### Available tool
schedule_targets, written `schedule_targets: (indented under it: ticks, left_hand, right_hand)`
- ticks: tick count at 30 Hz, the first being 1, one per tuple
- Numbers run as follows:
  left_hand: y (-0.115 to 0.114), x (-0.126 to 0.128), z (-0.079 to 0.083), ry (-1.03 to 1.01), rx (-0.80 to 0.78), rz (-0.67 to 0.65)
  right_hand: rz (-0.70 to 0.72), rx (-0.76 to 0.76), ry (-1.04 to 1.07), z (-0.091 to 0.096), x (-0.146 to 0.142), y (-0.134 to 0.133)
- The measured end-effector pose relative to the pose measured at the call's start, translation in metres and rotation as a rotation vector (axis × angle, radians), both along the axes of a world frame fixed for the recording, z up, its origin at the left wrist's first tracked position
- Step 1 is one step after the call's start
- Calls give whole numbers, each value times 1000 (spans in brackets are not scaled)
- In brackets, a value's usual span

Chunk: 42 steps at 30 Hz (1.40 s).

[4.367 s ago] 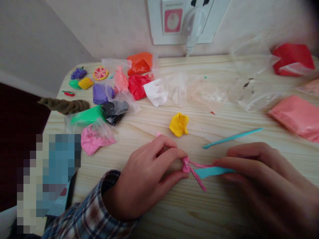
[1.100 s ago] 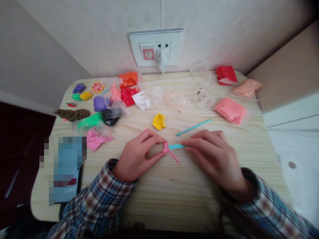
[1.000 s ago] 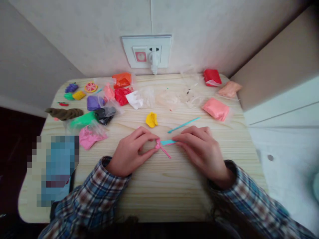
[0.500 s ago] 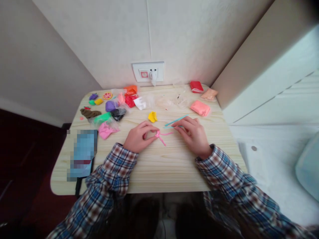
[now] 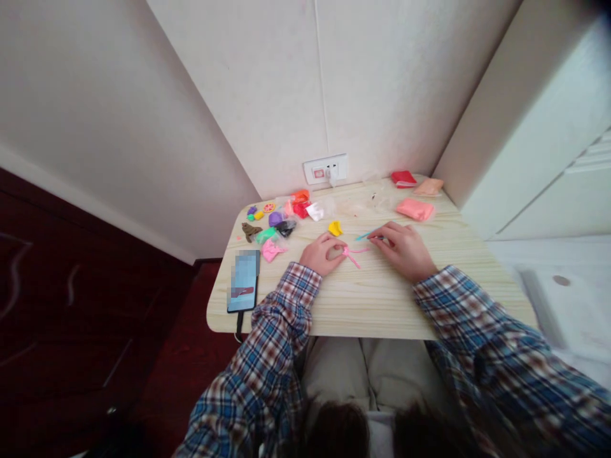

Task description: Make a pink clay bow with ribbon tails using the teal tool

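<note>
Pinched between the thumb and forefinger of my left hand (image 5: 323,253) is a small piece of pink modelling clay (image 5: 345,250). Two thin pink strands (image 5: 354,260) stretch from it over the table, one to the right and one toward me. My right hand (image 5: 403,251) is just to the right, fingertips pressed together on a thin turquoise stick mostly hidden by the fingers. Another turquoise stick (image 5: 364,235) shows right beside those fingertips. A yellow lump of clay (image 5: 335,228) lies beyond my left hand.
Clay packets, among them a pink one (image 5: 272,250) and a green one (image 5: 266,236), crowd the table's left back. A phone (image 5: 244,281) with a cable lies at left. Salmon (image 5: 415,209) and red packets (image 5: 403,179) sit at back right, below the wall socket (image 5: 325,169).
The view has swung left and pulled back, so the table appears smaller and further right. Both hands keep their pinches, and the pink clay stays in the left fingers.
</note>
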State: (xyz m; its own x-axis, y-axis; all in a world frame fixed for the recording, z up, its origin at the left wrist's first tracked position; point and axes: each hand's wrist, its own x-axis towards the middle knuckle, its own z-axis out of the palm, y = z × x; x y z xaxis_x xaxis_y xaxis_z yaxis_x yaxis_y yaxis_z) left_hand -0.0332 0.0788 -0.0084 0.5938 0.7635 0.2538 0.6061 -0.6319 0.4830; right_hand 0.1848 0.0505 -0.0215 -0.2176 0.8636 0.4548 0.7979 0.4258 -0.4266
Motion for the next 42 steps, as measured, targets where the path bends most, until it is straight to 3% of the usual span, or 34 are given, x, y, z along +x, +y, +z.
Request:
schedule_targets:
  ticks: [5, 14, 20, 26, 42]
  left_hand:
    - [-3, 2, -2, 11, 4, 10]
    - [-8, 5, 1, 59, -34, 32]
    - [-15, 5, 2, 20, -17, 147]
    - [-19, 6, 6, -25, -63, 194]
    - [-19, 5, 15, -45, -152, 140]
  right_hand:
    - [2, 12, -7, -2, 1, -1]
    - [-58, -54, 214, 8, 5, -5]
    - [-29, -101, 252, 12, 5, -9]
    - [129, -184, 185, 16, 6, -9]
    - [171, -149, -15, 21, 0, -17]
